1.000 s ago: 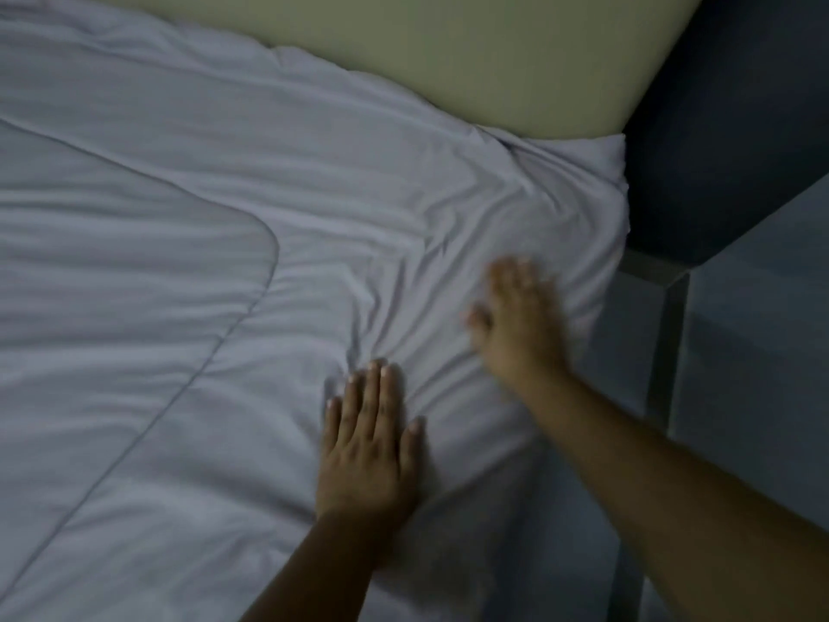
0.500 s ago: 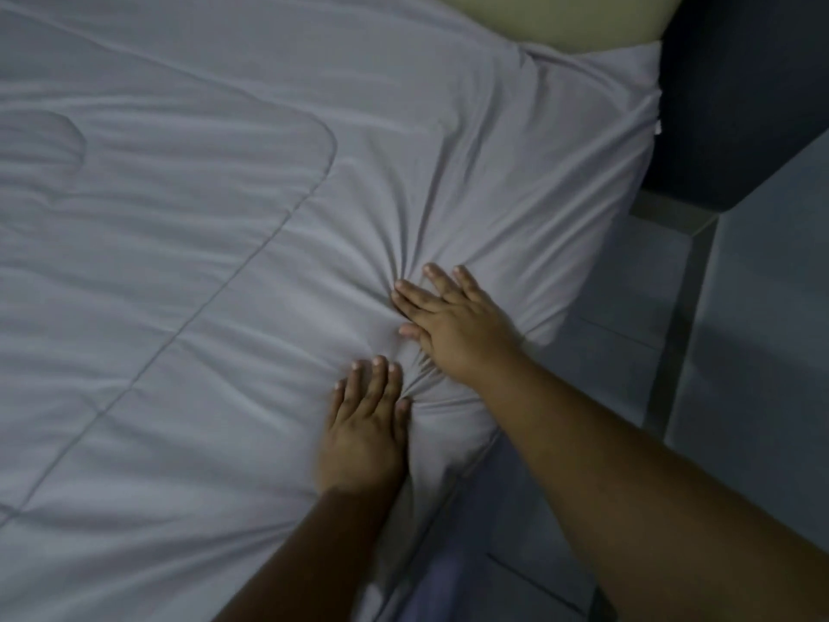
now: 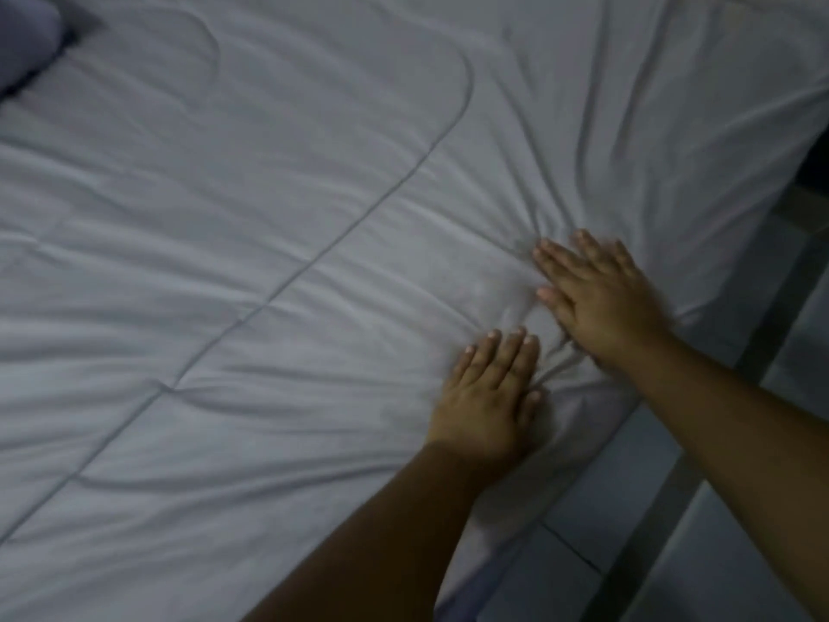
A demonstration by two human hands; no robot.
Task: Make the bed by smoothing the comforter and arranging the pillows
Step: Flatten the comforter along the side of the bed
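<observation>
A white comforter (image 3: pixel 278 226) covers the bed, with a stitched seam curving across it and creases fanning out from my hands. My left hand (image 3: pixel 489 392) lies flat on the comforter near the bed's right edge, fingers together and pointing away from me. My right hand (image 3: pixel 596 298) presses flat just beyond it, fingers spread and pointing left, slightly blurred. Fabric is bunched between the two hands. A dark pillow corner (image 3: pixel 24 35) shows at the top left.
The bed's right edge runs diagonally from the right side down to the bottom middle. Beyond it is a pale tiled floor (image 3: pixel 726 572) with a dark strip (image 3: pixel 655 531) across it.
The view has shifted left along the bed, so the headboard is out of sight. My right hand came from the far corner back next to my left hand, gathering creases between them.
</observation>
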